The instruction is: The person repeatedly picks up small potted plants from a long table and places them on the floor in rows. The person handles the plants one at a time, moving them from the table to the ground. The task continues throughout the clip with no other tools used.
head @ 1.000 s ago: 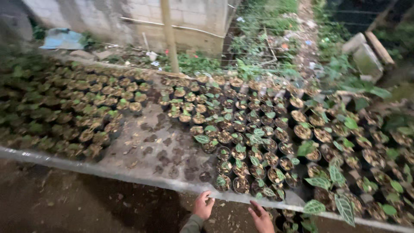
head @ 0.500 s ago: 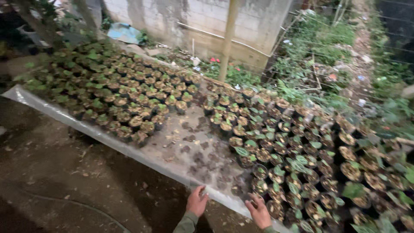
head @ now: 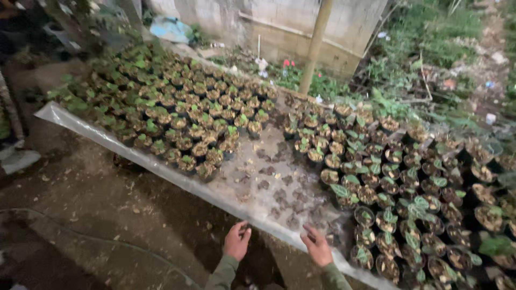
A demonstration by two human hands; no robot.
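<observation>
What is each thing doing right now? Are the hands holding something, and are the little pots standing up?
Left hand: open, empty, at the sheet's edge.
Right hand: open, empty, over the sheet's edge.
Plastic sheet: spread flat, dirty with soil marks.
Seedling pots: upright, filled with soil, in two groups.
Bare patch: no pots on it.
Wooden post: standing, slightly tilted.

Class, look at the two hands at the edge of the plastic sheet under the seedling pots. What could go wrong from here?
1. The left hand and right hand are at the edge of the plastic sheet; a hard tug could tip the potted seedlings standing on it.
2. The thin sheet might tear.
3. The wet dirt ground looks muddy, so slipping seems possible.
</observation>
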